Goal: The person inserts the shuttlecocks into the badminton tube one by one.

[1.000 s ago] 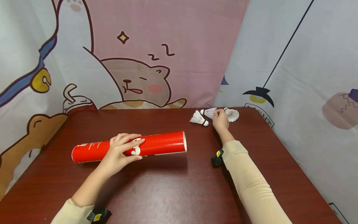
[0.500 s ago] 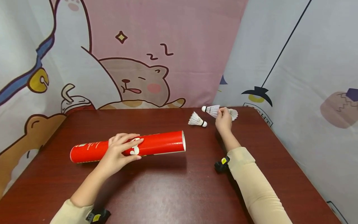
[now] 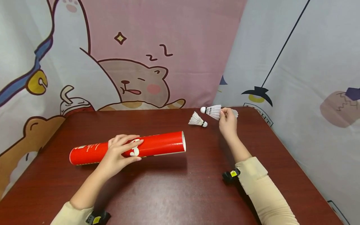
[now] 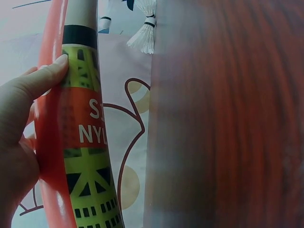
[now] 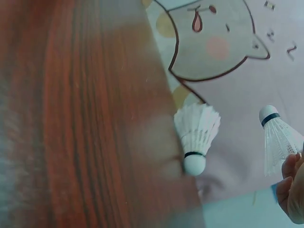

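My left hand (image 3: 116, 154) grips a red shuttlecock tube (image 3: 160, 144) around its middle, tilted so its right end is raised off the table. That right end is uncapped, showing a white rim. In the left wrist view the tube's side (image 4: 88, 118) shows a yellow-green print and white letters. With thumb and fingertips, my right hand (image 3: 228, 123) pinches the skirt of a white shuttlecock (image 3: 212, 111), its cork pointing left. A second shuttlecock (image 3: 197, 119) lies on the table just to the left. Behind my right hand another shuttlecock (image 3: 235, 113) is mostly hidden.
The dark red-brown table (image 3: 160, 193) reaches back to a printed curtain (image 3: 197, 53) with cartoon animals. Another curtain panel (image 3: 303, 78) borders the right side. A small black camera (image 3: 231, 175) sits at my right wrist.
My right hand has lifted the pinched shuttlecock slightly and drawn back a little to the right. My left hand and the tube stay almost still.
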